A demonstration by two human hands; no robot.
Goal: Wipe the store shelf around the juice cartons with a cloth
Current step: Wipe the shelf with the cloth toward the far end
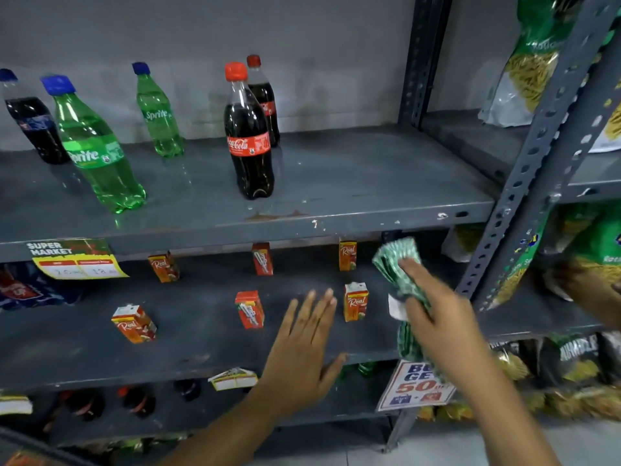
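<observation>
Here, grey shelf (201, 338), left hand (302, 351) flat open, right hand (437, 317) clutching cloth (396, 260).

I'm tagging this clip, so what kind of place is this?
Most likely a small grocery shop or supermarket aisle. Metal shelves hold soda bottles and juice cartons, with a "Super Market" price tag and a discount sign clipped to the shelf edges.

Bare shelf (201, 331) lies left of the left fingers (312, 304); a juice carton (355, 301) stands between them and the cloth-holding right fingers (411, 269).
</observation>
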